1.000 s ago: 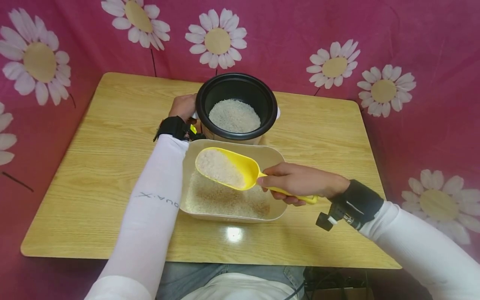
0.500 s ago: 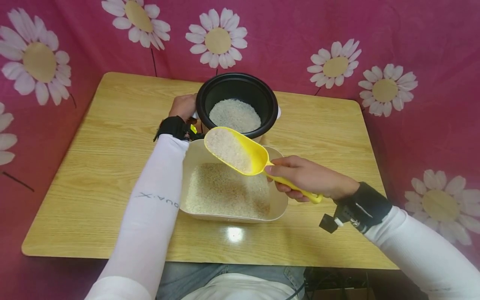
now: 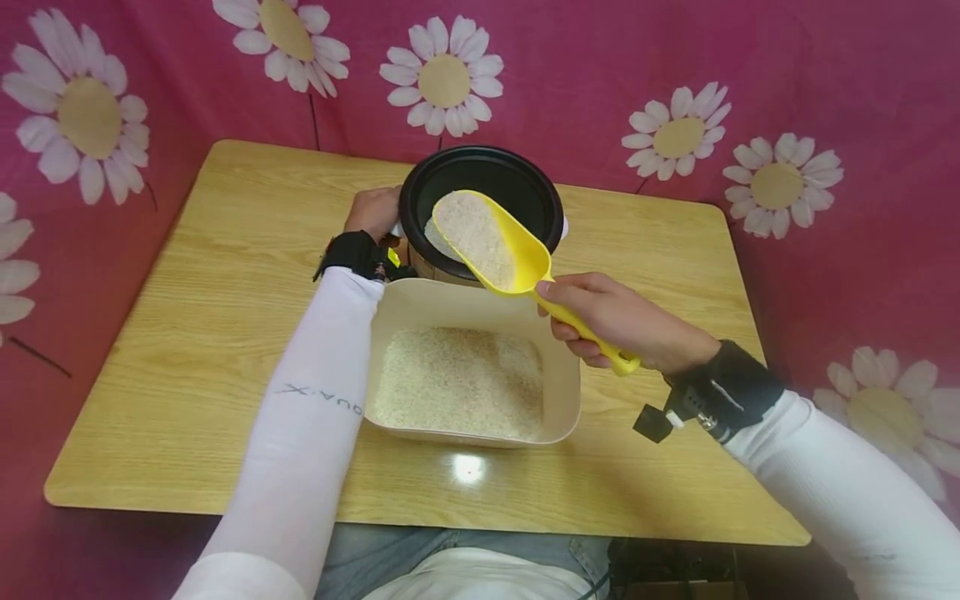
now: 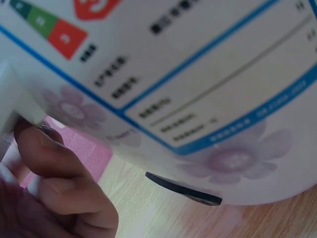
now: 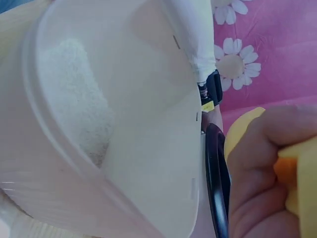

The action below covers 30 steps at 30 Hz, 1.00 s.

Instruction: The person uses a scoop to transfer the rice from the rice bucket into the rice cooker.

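Plainly, the right hand [image 3: 611,321], at about half past two from the beige bin [image 3: 450,306], grips a yellow scoop [image 3: 529,257] by its handle. Its bowl, loaded with rice [image 3: 480,237], points toward half past ten and overlaps the black pot [image 3: 498,171] in the head view. The pot sits at twelve on the wooden worktop [image 3: 187,333]; at eleven, the left hand [image 3: 371,212] curls its fingers on a white side handle [image 4: 20,96].

And there's "QUA" and "X" across the white sleeve [image 3: 300,417]; over on the cooker [image 4: 247,186], the label [image 4: 193,89] flashes "2" and "3", small print blurred!
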Each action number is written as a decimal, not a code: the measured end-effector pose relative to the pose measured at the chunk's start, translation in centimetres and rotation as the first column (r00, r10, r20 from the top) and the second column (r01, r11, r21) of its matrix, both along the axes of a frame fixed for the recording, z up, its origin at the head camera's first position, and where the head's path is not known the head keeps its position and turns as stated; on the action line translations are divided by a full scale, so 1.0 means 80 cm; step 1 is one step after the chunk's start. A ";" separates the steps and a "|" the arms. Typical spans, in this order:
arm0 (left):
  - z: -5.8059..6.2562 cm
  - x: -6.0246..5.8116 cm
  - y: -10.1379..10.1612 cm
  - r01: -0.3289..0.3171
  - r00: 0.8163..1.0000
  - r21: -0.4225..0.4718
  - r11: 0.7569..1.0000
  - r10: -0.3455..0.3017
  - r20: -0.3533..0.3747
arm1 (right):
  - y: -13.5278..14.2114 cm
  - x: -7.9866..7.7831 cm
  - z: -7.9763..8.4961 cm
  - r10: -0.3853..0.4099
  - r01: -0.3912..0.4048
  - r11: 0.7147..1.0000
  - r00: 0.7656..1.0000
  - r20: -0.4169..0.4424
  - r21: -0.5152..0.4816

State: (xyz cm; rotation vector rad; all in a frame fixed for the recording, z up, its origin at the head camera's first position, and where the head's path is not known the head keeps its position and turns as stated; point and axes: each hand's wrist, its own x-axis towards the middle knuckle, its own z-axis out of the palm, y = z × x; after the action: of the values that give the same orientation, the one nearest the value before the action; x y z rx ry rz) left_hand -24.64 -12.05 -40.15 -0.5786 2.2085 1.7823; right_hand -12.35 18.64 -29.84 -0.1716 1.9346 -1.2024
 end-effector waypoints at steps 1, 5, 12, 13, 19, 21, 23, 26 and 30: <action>-0.001 0.000 0.000 0.002 1.000 -0.001 1.000 -0.002 0.005 | -0.002 -0.002 0.001 -0.008 0.008 1.000 1.000 -0.003 -0.001; -0.001 -0.001 0.000 0.010 1.000 -0.009 1.000 -0.010 0.011 | -0.008 -0.011 0.002 -0.035 0.035 0.999 0.999 -0.023 -0.005; 0.000 -0.002 -0.001 0.015 1.000 -0.003 1.000 -0.015 -0.008 | -0.016 -0.033 -0.003 -0.069 0.072 0.997 0.993 -0.092 0.020; 0.000 -0.002 -0.001 0.014 1.000 0.001 1.000 -0.014 -0.003 | -0.017 -0.036 -0.004 -0.071 0.074 0.997 0.992 -0.101 0.025; -0.002 -0.002 -0.001 0.018 1.000 -0.008 1.000 -0.018 -0.012 | -0.021 -0.052 -0.010 -0.073 0.082 0.995 0.989 -0.131 0.064; -0.003 -0.003 -0.001 0.022 1.000 -0.018 1.000 -0.022 -0.022 | -0.023 -0.054 -0.012 -0.081 0.091 0.993 0.988 -0.131 0.070; -0.003 -0.004 -0.001 0.027 0.999 -0.025 0.999 -0.027 -0.028 | -0.024 -0.056 -0.014 -0.090 0.100 0.992 0.987 -0.133 0.073; -0.003 -0.003 -0.001 0.028 0.999 -0.020 0.999 -0.029 -0.022 | -0.025 -0.058 -0.016 -0.100 0.112 0.990 0.985 -0.137 0.081; -0.002 -0.002 -0.001 0.030 0.999 -0.015 0.999 -0.030 -0.018 | -0.027 -0.060 -0.019 -0.107 0.124 0.986 0.982 -0.154 0.108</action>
State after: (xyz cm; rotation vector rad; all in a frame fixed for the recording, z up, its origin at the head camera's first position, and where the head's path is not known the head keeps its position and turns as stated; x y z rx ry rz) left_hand -24.77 -12.16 -40.31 -0.5319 2.2321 1.7651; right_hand -17.14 16.50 -31.34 -0.0889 2.1641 -1.1750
